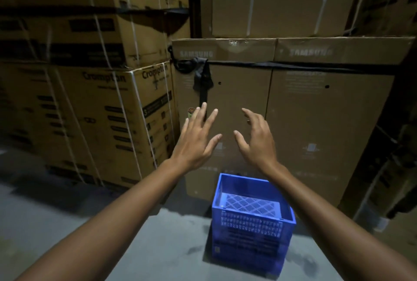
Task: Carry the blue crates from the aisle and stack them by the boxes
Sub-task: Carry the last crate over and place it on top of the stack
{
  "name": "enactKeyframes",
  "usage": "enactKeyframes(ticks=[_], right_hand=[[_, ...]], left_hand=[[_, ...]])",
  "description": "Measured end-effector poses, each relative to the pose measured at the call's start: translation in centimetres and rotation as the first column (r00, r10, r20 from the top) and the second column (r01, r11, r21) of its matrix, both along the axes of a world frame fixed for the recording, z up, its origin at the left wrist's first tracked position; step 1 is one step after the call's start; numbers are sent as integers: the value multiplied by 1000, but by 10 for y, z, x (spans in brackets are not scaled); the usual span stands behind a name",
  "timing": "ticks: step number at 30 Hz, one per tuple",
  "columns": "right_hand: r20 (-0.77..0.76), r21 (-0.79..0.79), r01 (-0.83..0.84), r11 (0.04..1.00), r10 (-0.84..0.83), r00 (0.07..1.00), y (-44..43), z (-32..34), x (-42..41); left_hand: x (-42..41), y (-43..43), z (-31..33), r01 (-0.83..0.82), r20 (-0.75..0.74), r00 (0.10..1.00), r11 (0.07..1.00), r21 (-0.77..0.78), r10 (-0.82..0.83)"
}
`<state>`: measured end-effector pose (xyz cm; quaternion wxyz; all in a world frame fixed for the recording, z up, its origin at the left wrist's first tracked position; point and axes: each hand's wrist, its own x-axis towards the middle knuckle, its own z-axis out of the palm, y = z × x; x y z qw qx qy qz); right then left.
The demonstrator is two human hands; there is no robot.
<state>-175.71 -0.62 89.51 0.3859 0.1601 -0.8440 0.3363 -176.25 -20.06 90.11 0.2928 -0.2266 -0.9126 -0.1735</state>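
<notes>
A blue plastic crate [250,224] with perforated walls and a lattice bottom stands on the grey floor, right against the foot of a tall brown Samsung carton [239,91]. It looks like a stack of crates, but the dim light hides the joins. My left hand [196,143] and my right hand [257,143] hover above and behind the crate, in front of the carton, both with fingers spread and nothing in them. Neither hand touches the crate.
Strapped Crompton cartons [108,118] are piled high on the left. A second Samsung carton [327,122] stands to the right, with more boxes on top. A black strap [203,77] runs across the cartons. Bare concrete floor [67,213] lies at the lower left.
</notes>
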Motion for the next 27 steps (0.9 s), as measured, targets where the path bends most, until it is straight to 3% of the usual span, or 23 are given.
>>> enactKeyframes(ticks=[10,18,27], right_hand=[[-89,-93,-181,979,173,981,-70,-8,204],[-53,-49,-347,936,345,937,-119,-19,354],[-30,-63,-593,803,592,805,-149,-28,503]], left_hand=[[221,-76,-29,-111,-6,993,976,185,114],[406,-114,-51,-235,-4,971,952,198,240],[607,-122,-48,-500,-26,855,837,222,517]])
